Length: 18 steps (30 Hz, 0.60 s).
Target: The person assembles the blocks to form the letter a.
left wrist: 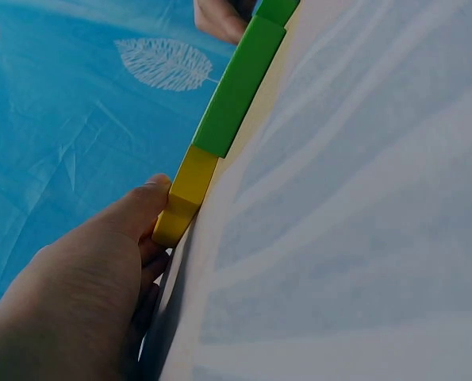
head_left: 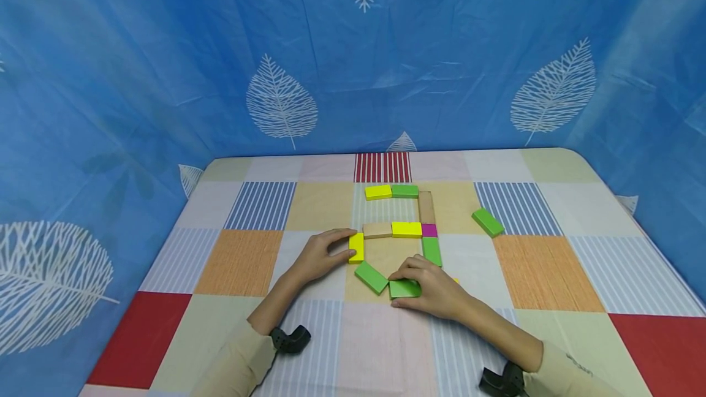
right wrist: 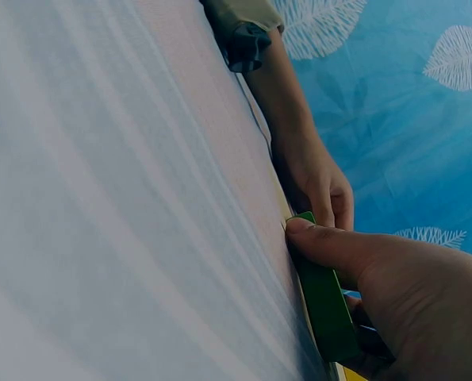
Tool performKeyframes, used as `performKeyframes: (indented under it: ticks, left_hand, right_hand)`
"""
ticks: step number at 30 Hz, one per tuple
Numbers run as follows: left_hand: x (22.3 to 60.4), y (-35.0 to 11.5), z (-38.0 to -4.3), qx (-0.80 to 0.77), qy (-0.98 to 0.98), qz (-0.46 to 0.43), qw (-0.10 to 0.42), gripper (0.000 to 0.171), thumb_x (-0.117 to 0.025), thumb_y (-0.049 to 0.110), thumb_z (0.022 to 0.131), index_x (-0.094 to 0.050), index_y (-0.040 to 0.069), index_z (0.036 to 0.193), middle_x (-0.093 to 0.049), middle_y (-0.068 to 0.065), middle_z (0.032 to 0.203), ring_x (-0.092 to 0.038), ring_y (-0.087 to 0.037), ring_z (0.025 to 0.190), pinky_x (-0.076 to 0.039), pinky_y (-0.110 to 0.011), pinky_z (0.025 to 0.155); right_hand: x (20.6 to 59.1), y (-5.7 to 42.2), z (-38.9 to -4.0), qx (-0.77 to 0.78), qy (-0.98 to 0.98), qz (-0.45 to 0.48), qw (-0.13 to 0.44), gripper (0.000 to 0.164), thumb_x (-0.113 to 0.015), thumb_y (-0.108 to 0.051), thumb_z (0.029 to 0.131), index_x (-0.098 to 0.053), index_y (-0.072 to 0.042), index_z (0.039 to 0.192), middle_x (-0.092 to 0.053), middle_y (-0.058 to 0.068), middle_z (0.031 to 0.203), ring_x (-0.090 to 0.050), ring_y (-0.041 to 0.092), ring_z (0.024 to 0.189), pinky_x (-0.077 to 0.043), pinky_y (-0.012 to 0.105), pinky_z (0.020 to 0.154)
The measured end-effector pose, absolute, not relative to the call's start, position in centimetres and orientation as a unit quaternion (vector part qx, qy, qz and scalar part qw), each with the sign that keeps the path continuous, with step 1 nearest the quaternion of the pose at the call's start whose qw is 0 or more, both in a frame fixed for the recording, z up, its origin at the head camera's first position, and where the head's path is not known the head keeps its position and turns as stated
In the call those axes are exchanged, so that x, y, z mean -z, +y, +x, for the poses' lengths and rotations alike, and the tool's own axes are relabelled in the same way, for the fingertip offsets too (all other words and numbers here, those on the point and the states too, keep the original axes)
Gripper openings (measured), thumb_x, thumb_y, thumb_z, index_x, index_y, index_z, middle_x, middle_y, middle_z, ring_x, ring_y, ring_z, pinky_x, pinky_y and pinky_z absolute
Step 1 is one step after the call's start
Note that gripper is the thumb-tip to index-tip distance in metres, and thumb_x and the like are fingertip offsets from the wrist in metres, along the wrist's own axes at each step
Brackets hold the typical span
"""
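Note:
My left hand holds a yellow block at the left of the block outline, thumb and forefinger at its left side. In the left wrist view the fingertips meet this yellow block close over the cloth. My right hand pinches a green block at the near side, thumb along its near edge and fingers at the far edge. The right wrist view shows the thumb on that green block. A slanted green block lies between the two held blocks.
Further blocks continue the outline: a green block, purple block, yellow block, and wooden blocks. At the far end lie yellow and green blocks. A loose green block lies right; yellow peeks past my right hand.

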<state>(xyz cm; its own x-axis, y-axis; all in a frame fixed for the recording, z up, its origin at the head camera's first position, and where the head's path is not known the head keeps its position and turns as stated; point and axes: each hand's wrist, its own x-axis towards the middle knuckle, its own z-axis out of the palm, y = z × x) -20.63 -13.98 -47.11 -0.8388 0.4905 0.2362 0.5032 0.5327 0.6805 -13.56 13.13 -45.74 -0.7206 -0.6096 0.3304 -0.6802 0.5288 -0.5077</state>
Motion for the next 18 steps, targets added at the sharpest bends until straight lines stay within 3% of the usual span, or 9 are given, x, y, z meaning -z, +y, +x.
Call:
performKeyframes:
  ticks: [10, 18]
  left_hand:
    - [47.3, -14.0, -20.6, 0.389, -0.873, -0.293, 0.021, 0.043, -0.066, 0.031, 0.085, -0.06, 0.014, 0.123, -0.059, -0.002, 0.123, -0.052, -0.018, 0.116, -0.04, -0.033, 0.099]
    - [47.1, -14.0, -20.5, 0.384, -0.877, -0.289, 0.016, 0.043, -0.066, 0.031, 0.086, -0.059, 0.014, 0.124, -0.059, -0.001, 0.123, -0.052, -0.016, 0.116, -0.039, -0.032, 0.099]
  right_hand:
    - [44.7, 14.2, -13.7, -0.36, -0.862, 0.355, 0.032, 0.048, -0.078, -0.036, 0.072, -0.067, -0.011, 0.111, -0.06, -0.007, 0.096, -0.054, 0.008, 0.087, -0.048, 0.027, 0.072]
    - [43.3, 18.0, -13.2, -0.372, -0.877, 0.296, 0.071, 0.051, -0.08, -0.031, 0.069, -0.066, -0.012, 0.114, -0.062, -0.004, 0.1, -0.057, 0.013, 0.091, -0.051, 0.034, 0.073]
